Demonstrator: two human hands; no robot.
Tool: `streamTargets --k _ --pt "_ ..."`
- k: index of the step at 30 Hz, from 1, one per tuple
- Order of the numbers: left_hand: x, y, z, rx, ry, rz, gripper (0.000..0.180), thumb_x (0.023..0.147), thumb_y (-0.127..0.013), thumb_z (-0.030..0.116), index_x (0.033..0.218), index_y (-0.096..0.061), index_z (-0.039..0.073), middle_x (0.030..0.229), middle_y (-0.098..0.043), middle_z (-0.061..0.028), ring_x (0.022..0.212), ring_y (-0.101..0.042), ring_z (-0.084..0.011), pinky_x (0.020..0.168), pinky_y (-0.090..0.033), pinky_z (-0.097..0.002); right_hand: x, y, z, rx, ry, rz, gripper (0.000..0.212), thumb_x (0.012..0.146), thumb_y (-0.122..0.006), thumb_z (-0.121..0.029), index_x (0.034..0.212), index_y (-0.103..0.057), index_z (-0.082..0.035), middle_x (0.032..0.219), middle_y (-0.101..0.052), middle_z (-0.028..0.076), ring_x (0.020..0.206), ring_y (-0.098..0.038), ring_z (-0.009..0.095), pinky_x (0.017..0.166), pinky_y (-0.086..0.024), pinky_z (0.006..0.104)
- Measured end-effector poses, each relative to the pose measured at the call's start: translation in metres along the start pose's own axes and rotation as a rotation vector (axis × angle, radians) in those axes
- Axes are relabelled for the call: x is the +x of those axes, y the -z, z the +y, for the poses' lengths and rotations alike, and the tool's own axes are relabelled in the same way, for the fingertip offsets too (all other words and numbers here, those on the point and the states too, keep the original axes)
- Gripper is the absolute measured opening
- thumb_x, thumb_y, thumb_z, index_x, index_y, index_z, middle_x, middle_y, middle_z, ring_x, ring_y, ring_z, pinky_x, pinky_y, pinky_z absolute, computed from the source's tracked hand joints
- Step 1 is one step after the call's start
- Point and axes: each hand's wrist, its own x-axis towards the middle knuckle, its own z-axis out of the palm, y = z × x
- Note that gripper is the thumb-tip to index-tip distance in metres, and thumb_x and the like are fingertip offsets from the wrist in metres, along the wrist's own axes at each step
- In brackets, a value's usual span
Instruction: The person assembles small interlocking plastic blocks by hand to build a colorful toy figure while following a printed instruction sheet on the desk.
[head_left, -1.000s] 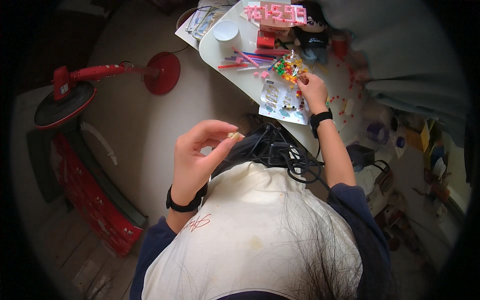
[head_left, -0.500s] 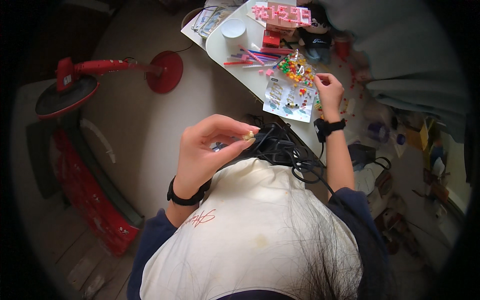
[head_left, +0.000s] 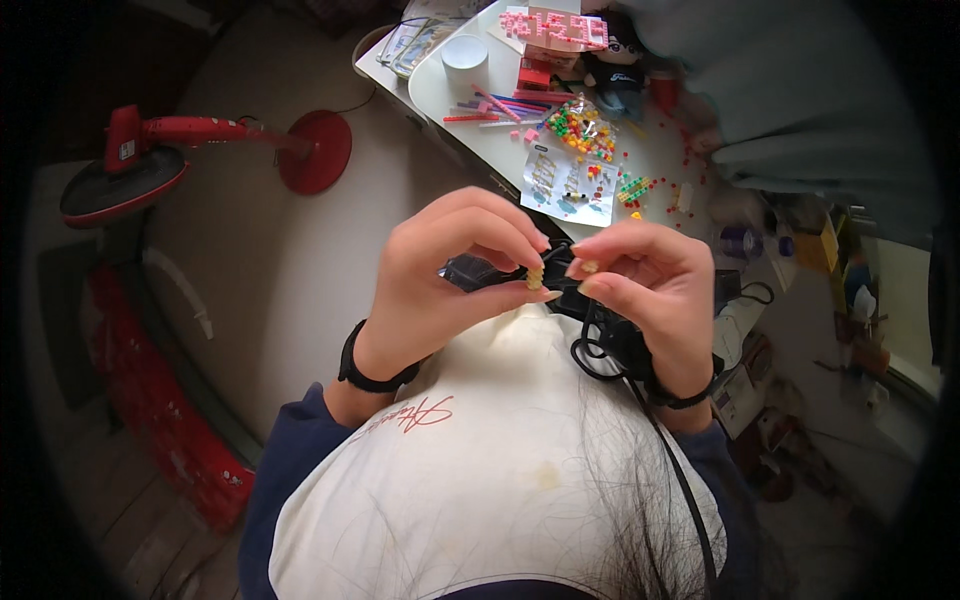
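Over my lap, my left hand [head_left: 440,260] pinches a small pale-yellow block piece [head_left: 535,277], made of tiny stacked bricks, between thumb and fingertips. Just to its right, my right hand [head_left: 655,285] is closed in a pinch on a tiny cream brick [head_left: 590,267]. A small gap separates the two pieces. Beyond my hands, a printed instruction sheet [head_left: 545,205] lies on the white table, with a few small bricks on it. Touching its far side is a clear bag of colourful bricks [head_left: 580,128]. A green and yellow brick piece [head_left: 634,190] lies right of the sheet.
Coloured sticks [head_left: 490,107], a white cup [head_left: 465,60], a red box [head_left: 534,74] and a doll [head_left: 615,85] stand or lie farther back on the table [head_left: 445,100]. Black cables [head_left: 590,340] hang by my lap. A red fan [head_left: 125,180] is at left.
My right hand has come back from the bricks on the table to beside my left hand, now with a tiny cream brick. My left hand has shifted slightly right.
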Motion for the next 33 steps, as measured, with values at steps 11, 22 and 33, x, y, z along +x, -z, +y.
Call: streamTargets --k 11,22,33 --pt "-0.017 0.005 0.013 0.191 -0.063 -0.041 0.027 0.064 -0.081 -0.001 0.087 -0.068 0.006 0.091 -0.061 -0.004 0.078 -0.061 -0.0149 0.062 -0.051 -0.0247 0.002 -0.013 0.013 -0.004 -0.183 -0.125 0.011 0.084 -0.07 -0.003 0.091 -0.067 0.004 0.083 -0.068 0.005 0.073 -0.06 0.006 0.061 -0.045 0.017" --pt "-0.021 0.017 0.008 0.189 -0.191 -0.029 0.031 0.061 -0.082 -0.002 0.09 -0.072 0.005 0.09 -0.067 -0.0084 0.077 -0.065 -0.0182 0.063 -0.051 -0.0264 0.004 -0.025 0.01 0.009 -0.199 -0.146 0.012 0.085 -0.069 -0.005 0.095 -0.068 0.003 0.082 -0.068 0.004 0.071 -0.058 0.005 0.06 -0.042 0.0158" --pt "-0.027 0.02 0.016 -0.055 -0.057 0.045 0.031 0.068 -0.076 -0.012 0.097 -0.068 -0.005 0.088 -0.068 -0.0146 0.078 -0.068 -0.0195 0.066 -0.054 -0.0243 -0.011 -0.037 0.0 -0.223 0.241 -0.009 0.018 0.082 -0.063 0.01 0.098 -0.067 0.005 0.098 -0.066 0.012 0.084 -0.065 0.016 0.075 -0.052 0.0233"
